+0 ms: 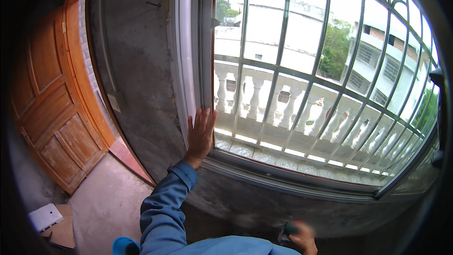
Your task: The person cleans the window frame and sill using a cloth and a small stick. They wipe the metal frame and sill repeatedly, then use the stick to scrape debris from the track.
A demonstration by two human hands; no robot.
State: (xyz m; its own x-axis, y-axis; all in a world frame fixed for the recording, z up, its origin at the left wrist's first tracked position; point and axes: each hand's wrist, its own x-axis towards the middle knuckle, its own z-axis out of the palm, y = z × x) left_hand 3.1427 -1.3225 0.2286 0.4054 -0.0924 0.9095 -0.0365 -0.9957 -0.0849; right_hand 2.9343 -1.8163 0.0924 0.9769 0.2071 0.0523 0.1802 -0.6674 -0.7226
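My left hand (201, 136) is raised with its fingers extended, laid against the left upright of the metal window frame (205, 60) near its lower corner. It grips nothing. Low in the view, below the sill, my right hand (304, 236) is closed around a dark, greenish hand-held object (284, 235). Motion blur and my fingers hide much of that object, so its kind cannot be told. Beside my left hand is the window pane (262, 113), with upright metal bars (283, 21) behind it.
A panelled wooden door (60, 113) stands ajar on the left. A wall switch box (115, 101) and a protruding nail (153, 4) are on the bare cement wall (138, 56). White scrap (46, 216), cardboard (63, 225) and a blue container (124, 246) are on the floor.
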